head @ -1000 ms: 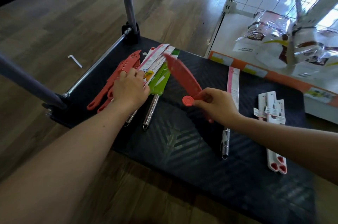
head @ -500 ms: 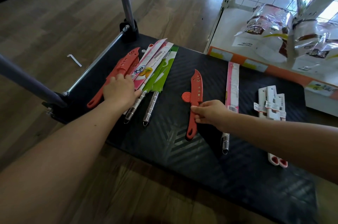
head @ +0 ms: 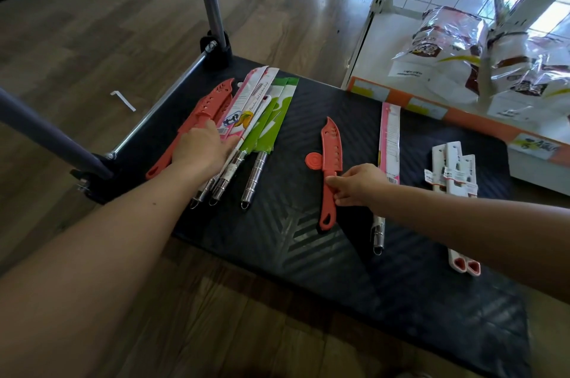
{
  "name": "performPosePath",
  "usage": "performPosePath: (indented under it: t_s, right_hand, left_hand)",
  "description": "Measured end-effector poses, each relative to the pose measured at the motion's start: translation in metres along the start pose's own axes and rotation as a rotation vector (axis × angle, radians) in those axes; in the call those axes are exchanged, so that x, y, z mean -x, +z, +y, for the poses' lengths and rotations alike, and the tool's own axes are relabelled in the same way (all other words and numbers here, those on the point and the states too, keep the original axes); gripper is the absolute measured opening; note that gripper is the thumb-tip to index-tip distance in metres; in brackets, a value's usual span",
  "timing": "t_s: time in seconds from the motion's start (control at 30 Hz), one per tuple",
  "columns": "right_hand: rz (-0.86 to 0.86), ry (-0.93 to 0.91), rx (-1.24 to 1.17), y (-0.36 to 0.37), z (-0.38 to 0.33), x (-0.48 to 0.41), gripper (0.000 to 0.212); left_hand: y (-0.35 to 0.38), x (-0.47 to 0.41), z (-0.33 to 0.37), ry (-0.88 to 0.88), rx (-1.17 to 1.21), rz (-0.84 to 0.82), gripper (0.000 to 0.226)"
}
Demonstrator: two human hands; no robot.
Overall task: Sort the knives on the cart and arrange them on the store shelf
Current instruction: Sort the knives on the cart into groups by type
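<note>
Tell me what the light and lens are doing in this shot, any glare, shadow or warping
Head view: daylight from the top right washes out the shelf and glares off the bags; the dark cart shows sheen on its ridges; a shadow falls under the right hand beside the red knife; the wide lens stretches the frame's edges.

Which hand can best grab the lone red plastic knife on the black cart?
Probably the right hand: it touches the handle of the red plastic knife, while the left hand rests on the separate knife pile.
</note>
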State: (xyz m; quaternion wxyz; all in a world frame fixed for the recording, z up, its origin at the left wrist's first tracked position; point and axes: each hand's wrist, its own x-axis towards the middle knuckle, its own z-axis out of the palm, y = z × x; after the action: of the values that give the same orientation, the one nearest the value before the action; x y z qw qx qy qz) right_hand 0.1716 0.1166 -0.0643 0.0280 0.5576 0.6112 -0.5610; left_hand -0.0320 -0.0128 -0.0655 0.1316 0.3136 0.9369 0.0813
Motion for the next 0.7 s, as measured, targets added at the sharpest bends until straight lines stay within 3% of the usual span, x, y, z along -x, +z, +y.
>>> performPosePath:
  t_s: [0.3,0.5,0.7]
  right_hand:
    - [-0.089,0.039,0.155,0.007,0.004,0.004,0.021]
    - [-0.127,0.080,0.237,0.004,-0.002,0.007,0.032]
    - [-0.162,0.090,0.254,-0.002,-0.005,0.009,0.034]
  left_hand:
    - [-0.006,-0.005,-0.003,-0.072,0.177,-0.076,0.038]
    - [-0.008,0.003,0.004,0.007,0.118,0.036,0.033]
    - [-0.020,0.012,0.028,0.070,0.277,0.092,0.026]
